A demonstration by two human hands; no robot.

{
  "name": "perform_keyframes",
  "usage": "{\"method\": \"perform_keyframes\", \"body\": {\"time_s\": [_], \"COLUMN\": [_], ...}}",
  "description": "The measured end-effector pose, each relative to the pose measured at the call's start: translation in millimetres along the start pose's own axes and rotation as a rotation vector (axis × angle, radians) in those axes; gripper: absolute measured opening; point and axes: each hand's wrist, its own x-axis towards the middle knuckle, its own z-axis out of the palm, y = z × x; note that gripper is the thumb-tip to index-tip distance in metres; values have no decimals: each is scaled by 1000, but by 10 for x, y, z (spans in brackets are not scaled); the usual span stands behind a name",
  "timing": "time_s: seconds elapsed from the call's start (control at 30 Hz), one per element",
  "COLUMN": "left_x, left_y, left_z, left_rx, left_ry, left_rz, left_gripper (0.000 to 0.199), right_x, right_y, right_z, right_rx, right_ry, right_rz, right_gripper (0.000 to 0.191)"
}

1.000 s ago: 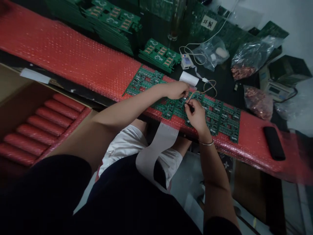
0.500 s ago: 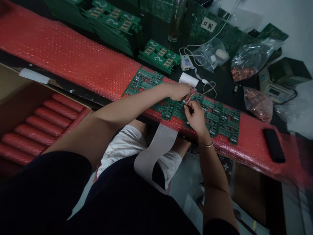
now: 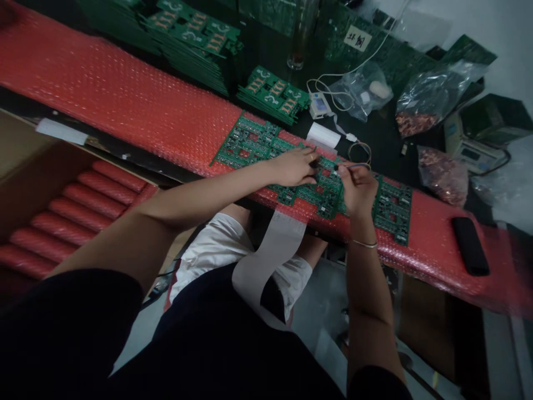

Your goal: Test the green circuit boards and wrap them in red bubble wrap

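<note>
On red bubble wrap [image 3: 166, 105], slotted green circuit boards [image 3: 328, 191]

Lighting: dim. Small glints are scattered over red bubble wrap [image 3: 137, 94]; the dark shirt [image 3: 233, 344] is sunk in shadow; detail on circuit boards [image 3: 260, 145] is softened; edges are stretched.

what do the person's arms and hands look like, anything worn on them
Dark short sleeves end above the elbows, leaving the forearms uncovered. Both hands are ungloved. The left hand has what looks like a ring; a thin, shiny bangle circles the right wrist.
</note>
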Motion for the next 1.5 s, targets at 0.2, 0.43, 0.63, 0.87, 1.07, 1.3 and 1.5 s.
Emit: {"method": "perform_keyframes", "body": {"time_s": [0.2, 0.43, 0.63, 0.87, 1.07, 1.3, 1.5], "left_x": [-192, -944, -1199, -1322, -1381, -1363, -1286], "left_y": [343, 513, 623, 758, 933, 1123, 1137], "left_z": [-70, -112, -178, -219, 81, 544, 839], "left_rx": [101, 83, 49, -136, -328, -302, -225], "left_ry": [-61, -38, 103, 205, 203, 125, 58], "left_rz": [-147, -342, -334, -318, -252, -177, -186], "left_gripper": [51, 77, 72, 35, 25, 26, 30], "right_x": [428, 656, 690, 672, 654, 659, 646], "right_y": [157, 211, 131, 175, 298, 407, 395], "right_z": [323, 775, 915, 921, 918, 938, 953], "right_rx": [223, 134, -369, -461, -451, -406, -379], "right_ry": [-58, -245, -233, -278, -329, -304, -282], "right_rz": [104, 130, -92, -201, -184, -130, -116], "right_gripper": [34, 17, 12, 13, 22, 34, 37]}}
